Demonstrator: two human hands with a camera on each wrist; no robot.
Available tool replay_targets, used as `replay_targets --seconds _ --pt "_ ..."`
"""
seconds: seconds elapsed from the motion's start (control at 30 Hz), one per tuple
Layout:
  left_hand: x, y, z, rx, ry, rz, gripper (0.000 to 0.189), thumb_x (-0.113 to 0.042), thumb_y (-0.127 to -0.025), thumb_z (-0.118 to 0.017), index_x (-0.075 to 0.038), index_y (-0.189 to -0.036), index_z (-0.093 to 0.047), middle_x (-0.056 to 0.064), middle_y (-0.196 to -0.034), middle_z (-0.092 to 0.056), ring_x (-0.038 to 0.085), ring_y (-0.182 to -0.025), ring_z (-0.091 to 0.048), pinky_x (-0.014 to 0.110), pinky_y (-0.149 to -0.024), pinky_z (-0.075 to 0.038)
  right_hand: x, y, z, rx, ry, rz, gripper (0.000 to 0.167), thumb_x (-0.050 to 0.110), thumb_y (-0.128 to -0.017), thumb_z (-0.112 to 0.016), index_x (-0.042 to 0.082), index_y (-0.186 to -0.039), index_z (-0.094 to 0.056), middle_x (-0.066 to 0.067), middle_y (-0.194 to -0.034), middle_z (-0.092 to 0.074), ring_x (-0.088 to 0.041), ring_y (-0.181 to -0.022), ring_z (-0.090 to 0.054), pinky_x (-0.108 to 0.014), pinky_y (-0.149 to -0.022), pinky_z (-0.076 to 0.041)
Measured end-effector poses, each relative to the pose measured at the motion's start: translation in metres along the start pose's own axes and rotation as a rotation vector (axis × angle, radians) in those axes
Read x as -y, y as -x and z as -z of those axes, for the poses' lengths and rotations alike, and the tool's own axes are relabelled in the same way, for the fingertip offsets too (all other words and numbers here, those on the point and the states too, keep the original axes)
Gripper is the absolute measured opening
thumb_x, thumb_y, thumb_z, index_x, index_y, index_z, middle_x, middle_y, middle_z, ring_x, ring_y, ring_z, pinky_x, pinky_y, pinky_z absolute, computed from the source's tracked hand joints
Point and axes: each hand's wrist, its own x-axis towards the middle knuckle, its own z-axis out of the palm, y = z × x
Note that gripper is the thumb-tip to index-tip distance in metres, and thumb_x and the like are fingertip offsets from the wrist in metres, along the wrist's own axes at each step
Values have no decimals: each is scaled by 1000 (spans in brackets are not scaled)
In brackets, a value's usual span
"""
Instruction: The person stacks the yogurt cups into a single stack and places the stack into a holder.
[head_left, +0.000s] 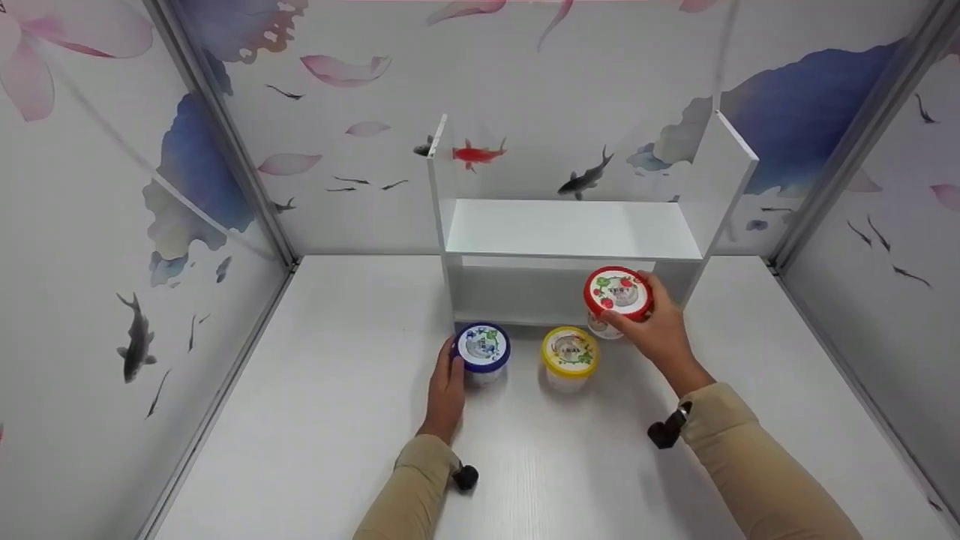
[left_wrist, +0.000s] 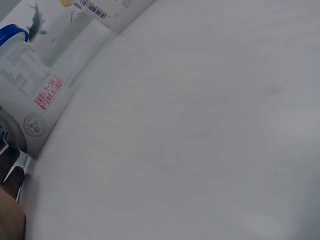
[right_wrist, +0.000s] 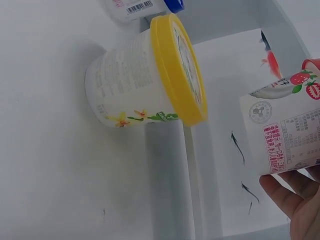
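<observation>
Three white paper tubs with coloured lids are here. My right hand [head_left: 661, 330] grips the red-lidded tub [head_left: 618, 292] around its side, at the right front of the shelf unit. In the right wrist view this tub [right_wrist: 287, 122] appears lifted, with strawberries and printed text on its side. My left hand [head_left: 445, 394] holds the left side of the blue-lidded tub [head_left: 482, 348], its thumb toward the front. The left wrist view shows only part of that tub [left_wrist: 30, 85]. Between the hands stands the yellow-lidded tub [head_left: 569, 357], upright and untouched.
A white shelf unit [head_left: 574, 229] with tall side panels stands behind the tubs. The white table [head_left: 360, 420] extends to both sides. Printed panels with fish and petals [head_left: 360, 142] enclose it at the back, left and right.
</observation>
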Motion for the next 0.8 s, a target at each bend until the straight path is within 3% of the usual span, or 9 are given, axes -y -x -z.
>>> replay_targets --seconds 0.37,0.8 --pt "3 -2 0 -37 14 -26 54 -42 -110 -38 -21 -159 -32 5 -162 -35 25 -151 -27 46 -123 -23 18 -9 -25 41 -13 -19 104 50 -80 -83 11 -158 -27 -17 -152 -44 -36 -138 -44 -53 -112 -41" --pt "-1 -1 1 -38 5 5 54 -44 -109 -38 -27 -160 -30 2 -163 -33 24 -152 -26 46 -123 -23 34 -9 -55 97 -96 -39 107 53 -78 -83 15 -160 -25 -13 -154 -43 -34 -139 -45 -50 -112 -41"
